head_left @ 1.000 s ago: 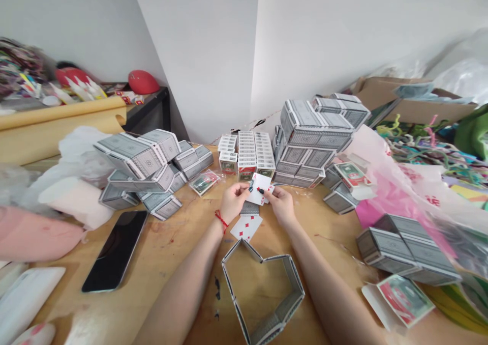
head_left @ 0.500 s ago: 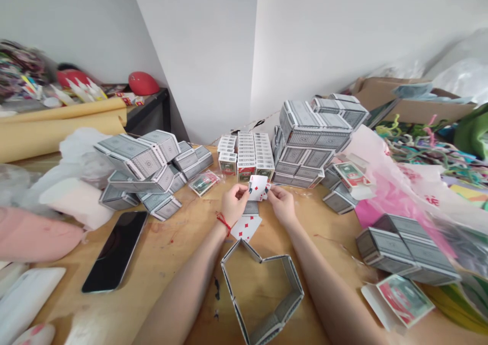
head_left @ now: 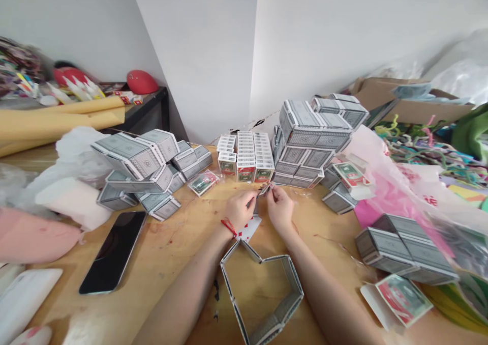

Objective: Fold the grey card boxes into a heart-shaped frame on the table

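Note:
Between my two hands, a few playing cards (head_left: 264,189) are pinched and seen almost edge-on, so their faces hardly show. My left hand (head_left: 241,207), with a red string at the wrist, grips their left end. On the right end, my right hand (head_left: 280,206) closes with thumb and fingers. Under and in front of my left hand lies a loose diamond card (head_left: 249,230) on the table, partly covered. Closer to me stands a heart-like outline of joined cards (head_left: 293,276), open in the middle, between my forearms.
Rows of card boxes (head_left: 245,154) stand at the back. Card-block stacks rise at left (head_left: 133,156) and right (head_left: 316,136). A phone (head_left: 113,253) lies left. At right are a card block (head_left: 406,251), an opened card box (head_left: 404,299) and pink plastic (head_left: 381,156).
The cards have turned from face-on to nearly edge-on between my hands. My left hand has rolled over and moved slightly right and down, covering more of the loose card.

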`<action>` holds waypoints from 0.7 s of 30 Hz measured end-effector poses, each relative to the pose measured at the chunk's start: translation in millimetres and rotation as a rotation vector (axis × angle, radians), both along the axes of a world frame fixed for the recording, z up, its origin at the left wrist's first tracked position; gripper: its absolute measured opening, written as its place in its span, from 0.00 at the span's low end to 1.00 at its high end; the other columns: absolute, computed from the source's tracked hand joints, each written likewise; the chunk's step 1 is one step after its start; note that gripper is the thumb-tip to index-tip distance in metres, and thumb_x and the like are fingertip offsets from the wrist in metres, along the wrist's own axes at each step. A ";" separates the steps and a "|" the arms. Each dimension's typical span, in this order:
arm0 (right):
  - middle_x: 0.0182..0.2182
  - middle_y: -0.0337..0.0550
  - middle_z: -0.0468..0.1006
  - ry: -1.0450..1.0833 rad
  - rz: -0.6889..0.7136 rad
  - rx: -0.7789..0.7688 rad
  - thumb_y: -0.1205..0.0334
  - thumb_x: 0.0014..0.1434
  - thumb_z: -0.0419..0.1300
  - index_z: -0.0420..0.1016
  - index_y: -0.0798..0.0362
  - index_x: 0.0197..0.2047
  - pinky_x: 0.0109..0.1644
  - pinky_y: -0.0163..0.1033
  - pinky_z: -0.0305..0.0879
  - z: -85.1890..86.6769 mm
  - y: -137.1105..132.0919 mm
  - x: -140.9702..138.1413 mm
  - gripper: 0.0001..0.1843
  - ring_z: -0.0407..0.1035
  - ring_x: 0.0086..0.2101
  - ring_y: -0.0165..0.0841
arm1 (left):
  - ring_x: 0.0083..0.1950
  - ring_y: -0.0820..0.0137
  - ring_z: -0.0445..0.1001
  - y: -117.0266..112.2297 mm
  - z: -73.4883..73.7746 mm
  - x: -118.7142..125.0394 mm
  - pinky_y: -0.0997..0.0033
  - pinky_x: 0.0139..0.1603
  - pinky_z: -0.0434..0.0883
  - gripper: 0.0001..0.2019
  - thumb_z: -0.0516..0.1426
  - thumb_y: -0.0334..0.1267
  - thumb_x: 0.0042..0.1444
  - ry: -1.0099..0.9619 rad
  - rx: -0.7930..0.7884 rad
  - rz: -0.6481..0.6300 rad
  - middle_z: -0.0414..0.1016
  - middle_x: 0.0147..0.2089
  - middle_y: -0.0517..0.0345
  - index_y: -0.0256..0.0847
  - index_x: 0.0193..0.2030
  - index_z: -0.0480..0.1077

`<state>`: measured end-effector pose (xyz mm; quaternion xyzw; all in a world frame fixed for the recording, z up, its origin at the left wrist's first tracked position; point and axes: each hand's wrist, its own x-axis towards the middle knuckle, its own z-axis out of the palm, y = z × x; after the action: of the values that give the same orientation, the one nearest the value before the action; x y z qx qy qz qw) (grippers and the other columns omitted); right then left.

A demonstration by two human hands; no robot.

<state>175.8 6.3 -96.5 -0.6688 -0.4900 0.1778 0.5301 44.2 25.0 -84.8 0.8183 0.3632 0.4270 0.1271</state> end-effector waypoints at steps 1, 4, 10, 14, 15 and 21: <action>0.28 0.44 0.79 -0.056 -0.045 -0.006 0.57 0.55 0.50 0.74 0.54 0.37 0.32 0.35 0.63 2.0 -1.9 -1.8 0.15 0.70 0.27 0.33 | 0.39 0.71 0.74 -1.2 0.6 1.2 0.72 0.41 0.70 0.09 0.50 0.29 0.55 0.012 0.018 -0.017 0.77 0.37 0.56 0.41 0.39 0.70; 0.26 0.44 0.77 -0.174 -0.144 -0.027 0.59 0.56 0.49 0.74 0.55 0.37 0.30 0.35 0.60 6.8 -6.4 -5.5 0.14 0.67 0.24 0.32 | 0.40 0.71 0.74 -4.2 0.9 4.6 0.72 0.42 0.70 0.10 0.50 0.29 0.56 0.028 0.054 -0.033 0.77 0.38 0.56 0.41 0.41 0.69; 0.26 0.44 0.77 -0.196 -0.021 -0.020 0.59 0.57 0.47 0.73 0.55 0.37 0.31 0.34 0.60 6.8 -5.1 -2.3 0.15 0.67 0.25 0.31 | 0.35 0.71 0.74 -2.3 -4.0 3.0 0.73 0.37 0.69 0.07 0.50 0.30 0.56 -0.021 -0.024 0.124 0.75 0.34 0.56 0.40 0.37 0.68; 0.25 0.43 0.77 -0.188 0.011 -0.007 0.59 0.57 0.47 0.73 0.55 0.37 0.30 0.33 0.61 4.9 -4.1 -0.5 0.15 0.68 0.25 0.31 | 0.33 0.71 0.73 -0.1 -6.6 0.4 0.73 0.34 0.68 0.05 0.50 0.30 0.55 -0.034 -0.073 0.156 0.74 0.31 0.56 0.40 0.33 0.67; 0.25 0.43 0.77 -0.195 -0.001 -0.004 0.59 0.57 0.48 0.73 0.55 0.37 0.30 0.34 0.61 4.3 -4.2 -0.5 0.15 0.68 0.25 0.31 | 0.34 0.71 0.73 -0.3 -6.4 0.5 0.73 0.35 0.68 0.06 0.50 0.30 0.55 -0.040 -0.078 0.145 0.75 0.31 0.56 0.40 0.33 0.67; 0.30 0.46 0.78 -0.286 -0.086 0.026 0.58 0.57 0.48 0.72 0.54 0.38 0.32 0.36 0.64 1.6 -5.1 -2.7 0.15 0.72 0.29 0.34 | 0.37 0.70 0.74 -6.7 1.1 3.6 0.73 0.38 0.69 0.08 0.50 0.28 0.54 -0.057 -0.063 0.036 0.76 0.34 0.57 0.42 0.35 0.69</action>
<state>173.1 1.2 -94.9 -0.7008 -0.5335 0.0514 0.4707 47.8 18.3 -83.6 0.7947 0.3874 0.4407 0.1554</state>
